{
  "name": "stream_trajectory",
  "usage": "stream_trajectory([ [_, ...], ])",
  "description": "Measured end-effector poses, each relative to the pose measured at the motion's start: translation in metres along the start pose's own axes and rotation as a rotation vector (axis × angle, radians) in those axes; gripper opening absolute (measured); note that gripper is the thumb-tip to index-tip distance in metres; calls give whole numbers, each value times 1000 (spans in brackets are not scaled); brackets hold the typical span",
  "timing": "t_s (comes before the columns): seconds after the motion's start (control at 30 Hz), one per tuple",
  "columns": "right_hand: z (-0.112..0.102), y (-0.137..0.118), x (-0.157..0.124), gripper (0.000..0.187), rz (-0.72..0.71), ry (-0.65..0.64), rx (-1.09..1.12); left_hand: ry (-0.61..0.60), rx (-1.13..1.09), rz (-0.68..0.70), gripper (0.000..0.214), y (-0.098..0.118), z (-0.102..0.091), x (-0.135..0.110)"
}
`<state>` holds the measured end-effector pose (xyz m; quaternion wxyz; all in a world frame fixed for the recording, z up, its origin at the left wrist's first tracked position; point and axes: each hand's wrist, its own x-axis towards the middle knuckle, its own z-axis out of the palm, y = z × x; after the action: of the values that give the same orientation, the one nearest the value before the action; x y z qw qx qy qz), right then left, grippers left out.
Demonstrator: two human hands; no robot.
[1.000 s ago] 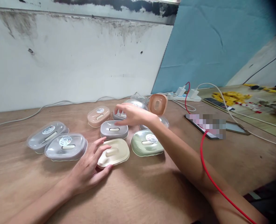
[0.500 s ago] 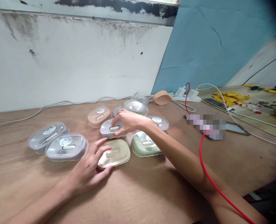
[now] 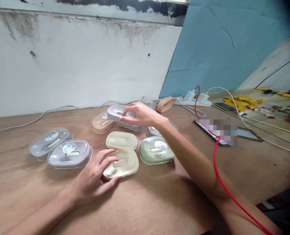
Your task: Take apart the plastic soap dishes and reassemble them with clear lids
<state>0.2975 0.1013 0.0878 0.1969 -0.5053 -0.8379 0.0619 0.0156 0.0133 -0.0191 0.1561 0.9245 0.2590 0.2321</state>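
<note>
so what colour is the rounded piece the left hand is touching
The rounded piece touched by the left hand is pale cream, clearest in the head view.

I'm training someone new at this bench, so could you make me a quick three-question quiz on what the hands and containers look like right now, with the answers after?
1. Multiple choice: which hand is holding a pale grey container? A) left B) right C) neither
2. True or false: the left hand is gripping the red cable.
3. Short answer: what colour is the container with a round white sticker just to the right of the nearer cream piece?

Key
1: B, the right hand.
2: False; the left hand's fingers reach over the nearer cream piece.
3: Green; it is the green container.
</note>
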Motion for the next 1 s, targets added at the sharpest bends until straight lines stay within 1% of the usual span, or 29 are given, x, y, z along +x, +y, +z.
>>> stream_trajectory([
  [0.07,-5,16,0,39,97,102,-124,-8,-19,15,34,0,0,0],
  [0.1,-7,24,0,38,150,128,-173,-13,-28,20,31,0,0,0],
  [0.2,-7,48,-1,32,256,131,-223,-25,-32,33,25,0,0,0],
  [0.27,-5,57,-1,29,272,147,-237,-25,-25,35,25,-1,0,1],
  [0.37,-1,54,1,30,234,176,-244,-23,-22,40,25,-2,0,2],
  [0.43,3,46,3,31,166,138,-211,-25,-23,41,24,-1,0,3],
  [0.53,12,35,4,39,98,15,-156,-31,-18,31,22,0,0,2],
  [0.67,25,39,4,66,136,-110,-160,-48,-10,22,21,1,-1,1],
  [0.73,28,44,3,72,142,-138,-159,-52,-10,23,21,1,-1,1],
  [0.8,28,46,3,73,132,-150,-142,-52,-10,23,21,1,-1,2],
  [0.9,25,41,3,74,99,-183,-91,-43,-8,26,20,1,-1,2],
  [1.0,20,34,3,70,57,-212,54,-43,2,25,20,2,-1,2],
])
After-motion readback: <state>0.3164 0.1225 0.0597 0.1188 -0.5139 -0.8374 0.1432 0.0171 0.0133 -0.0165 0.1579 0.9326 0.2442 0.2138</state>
